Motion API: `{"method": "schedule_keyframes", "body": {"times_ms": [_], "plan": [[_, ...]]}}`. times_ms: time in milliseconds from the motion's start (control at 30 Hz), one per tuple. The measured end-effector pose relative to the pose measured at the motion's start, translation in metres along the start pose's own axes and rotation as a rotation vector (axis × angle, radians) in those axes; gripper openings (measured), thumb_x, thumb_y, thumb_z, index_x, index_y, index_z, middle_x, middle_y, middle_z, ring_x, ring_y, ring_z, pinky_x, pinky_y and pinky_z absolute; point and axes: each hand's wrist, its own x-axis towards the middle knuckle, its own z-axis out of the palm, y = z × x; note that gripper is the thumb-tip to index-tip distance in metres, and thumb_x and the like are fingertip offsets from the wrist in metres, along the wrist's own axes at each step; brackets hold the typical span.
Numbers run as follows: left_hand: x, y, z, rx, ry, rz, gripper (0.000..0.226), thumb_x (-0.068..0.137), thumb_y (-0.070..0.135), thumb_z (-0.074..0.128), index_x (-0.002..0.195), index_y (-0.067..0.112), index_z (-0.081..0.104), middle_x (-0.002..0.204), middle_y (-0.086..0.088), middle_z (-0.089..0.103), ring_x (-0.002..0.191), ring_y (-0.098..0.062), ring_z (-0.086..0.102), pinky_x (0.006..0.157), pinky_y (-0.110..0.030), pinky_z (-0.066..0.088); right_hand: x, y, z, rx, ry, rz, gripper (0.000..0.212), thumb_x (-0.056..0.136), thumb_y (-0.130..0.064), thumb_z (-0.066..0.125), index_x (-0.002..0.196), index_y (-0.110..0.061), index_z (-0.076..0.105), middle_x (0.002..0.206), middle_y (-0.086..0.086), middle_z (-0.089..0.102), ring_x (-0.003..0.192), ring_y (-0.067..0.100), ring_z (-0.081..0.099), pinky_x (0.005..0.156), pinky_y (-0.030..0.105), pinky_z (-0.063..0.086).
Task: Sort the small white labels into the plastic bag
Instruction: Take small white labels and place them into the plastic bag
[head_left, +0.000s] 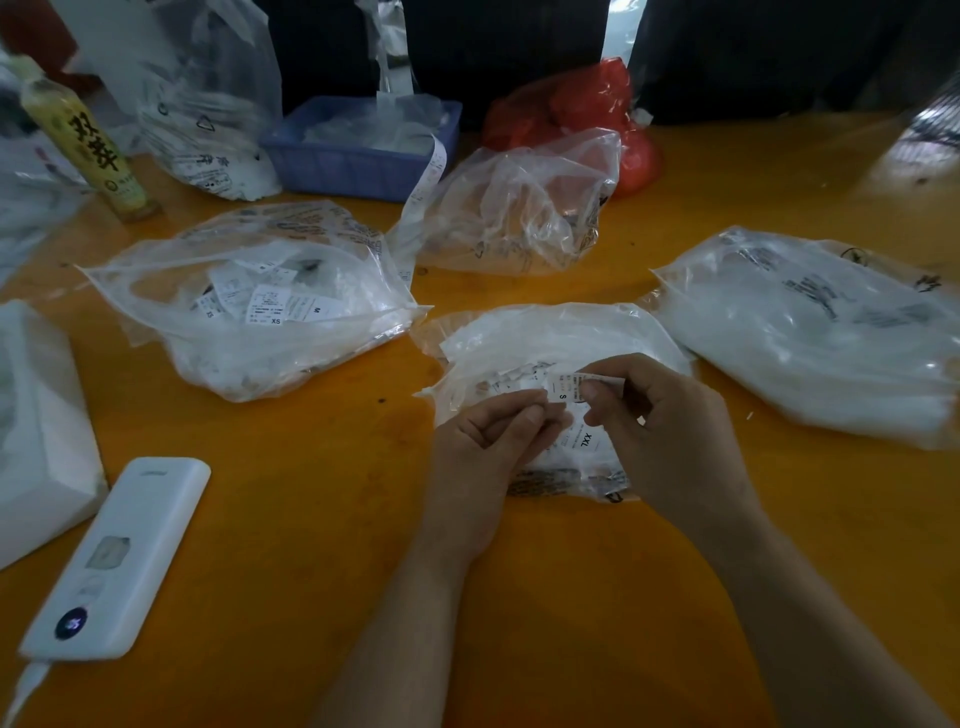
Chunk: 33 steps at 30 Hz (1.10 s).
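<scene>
A small white label (563, 388) printed with an S is pinched between the thumb and fingers of my right hand (660, 421), above a clear plastic bag (524, 338) of loose labels in the middle of the table. My left hand (493, 441) sits just left of it, fingers curled, fingertips at the label's left end. Under my hands lies another label (586, 441) marked XXL. A second clear bag (249, 312) to the left holds labels marked XS and M.
More clear bags lie at the right (810, 332) and behind the middle (519, 213). A blue basket (353, 156), a red bag (587, 109) and a yellow bottle (88, 140) stand at the back. A white power bank (119, 561) and a white box (36, 431) lie at the left on the orange table (291, 519).
</scene>
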Motion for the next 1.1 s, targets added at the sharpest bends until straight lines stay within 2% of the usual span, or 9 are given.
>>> {"method": "schedule_keyframes", "body": {"times_ms": [167, 333, 400, 500, 633, 700, 833, 967, 1100], "plan": [[-0.001, 0.001, 0.001, -0.003, -0.001, -0.012, 0.021, 0.093, 0.017, 0.074, 0.113, 0.013, 0.081, 0.112, -0.020, 0.079, 0.111, -0.035, 0.076, 0.094, -0.031, 0.061, 0.001, 0.002, -0.001, -0.017, 0.005, -0.050, 0.013, 0.095, -0.022, 0.068, 0.107, -0.024, 0.073, 0.084, -0.032, 0.061, 0.079, -0.003, 0.067, 0.068, 0.008, 0.049], [-0.002, 0.004, 0.004, 0.027, 0.002, -0.020, 0.023, 0.089, 0.023, 0.078, 0.110, 0.020, 0.083, 0.114, -0.015, 0.079, 0.111, -0.031, 0.076, 0.093, -0.030, 0.061, 0.001, 0.006, -0.002, -0.079, -0.041, -0.124, 0.013, 0.094, -0.016, 0.069, 0.106, -0.017, 0.075, 0.091, -0.011, 0.072, 0.080, 0.004, 0.065, 0.071, 0.011, 0.050], [-0.001, 0.005, 0.005, 0.041, 0.017, -0.024, 0.021, 0.086, 0.024, 0.079, 0.106, 0.024, 0.084, 0.112, -0.012, 0.080, 0.110, -0.028, 0.077, 0.090, -0.028, 0.062, 0.001, 0.008, -0.004, -0.093, -0.067, -0.124, 0.012, 0.094, -0.015, 0.071, 0.104, -0.018, 0.076, 0.092, -0.009, 0.073, 0.080, 0.005, 0.065, 0.071, 0.017, 0.052], [-0.002, 0.005, 0.006, 0.074, 0.028, -0.014, 0.020, 0.085, 0.023, 0.079, 0.104, 0.025, 0.085, 0.109, -0.010, 0.081, 0.107, -0.025, 0.078, 0.087, -0.027, 0.062, 0.001, 0.010, -0.006, -0.117, -0.125, -0.113, 0.011, 0.094, -0.018, 0.071, 0.103, -0.021, 0.076, 0.092, -0.011, 0.069, 0.079, 0.001, 0.061, 0.068, 0.015, 0.048], [-0.005, 0.005, 0.008, 0.166, 0.038, 0.015, 0.019, 0.087, 0.026, 0.080, 0.105, 0.027, 0.084, 0.106, -0.007, 0.082, 0.095, -0.025, 0.080, 0.080, -0.026, 0.064, 0.002, 0.010, -0.005, -0.123, -0.157, -0.056, 0.023, 0.095, -0.029, 0.069, 0.117, -0.030, 0.069, 0.096, -0.019, 0.065, 0.080, -0.005, 0.060, 0.068, 0.009, 0.045], [-0.006, 0.006, 0.009, 0.207, 0.047, 0.019, 0.018, 0.088, 0.026, 0.080, 0.106, 0.026, 0.083, 0.104, -0.006, 0.082, 0.088, -0.026, 0.081, 0.074, -0.026, 0.064, 0.001, 0.008, -0.002, -0.009, -0.109, 0.027, 0.033, 0.094, -0.034, 0.070, 0.124, -0.036, 0.058, 0.092, -0.020, 0.067, 0.080, -0.005, 0.064, 0.066, 0.010, 0.049], [-0.007, 0.009, 0.011, 0.190, 0.097, -0.013, 0.016, 0.085, 0.031, 0.082, 0.101, 0.032, 0.084, 0.104, -0.003, 0.082, 0.079, -0.025, 0.081, 0.060, -0.026, 0.063, -0.004, 0.007, 0.003, 0.076, 0.072, 0.121, 0.013, 0.093, -0.032, 0.071, 0.103, -0.032, 0.064, 0.086, -0.020, 0.068, 0.079, -0.002, 0.067, 0.069, 0.015, 0.055], [-0.006, 0.007, 0.008, 0.251, 0.112, -0.006, 0.020, 0.086, 0.039, 0.081, 0.106, 0.035, 0.083, 0.106, 0.000, 0.082, 0.068, -0.019, 0.079, 0.055, -0.023, 0.060, -0.012, 0.001, 0.011, 0.034, -0.023, 0.044, 0.014, 0.093, -0.032, 0.067, 0.103, -0.026, 0.075, 0.089, -0.022, 0.068, 0.084, -0.004, 0.065, 0.072, 0.012, 0.052], [-0.007, 0.007, 0.006, 0.264, 0.127, -0.012, 0.019, 0.087, 0.040, 0.082, 0.105, 0.035, 0.083, 0.108, 0.001, 0.081, 0.077, -0.022, 0.080, 0.056, -0.025, 0.061, -0.015, 0.001, 0.011, 0.085, -0.030, 0.011, 0.012, 0.091, -0.029, 0.071, 0.100, -0.023, 0.076, 0.094, -0.014, 0.069, 0.083, 0.003, 0.064, 0.068, 0.014, 0.050]]}}
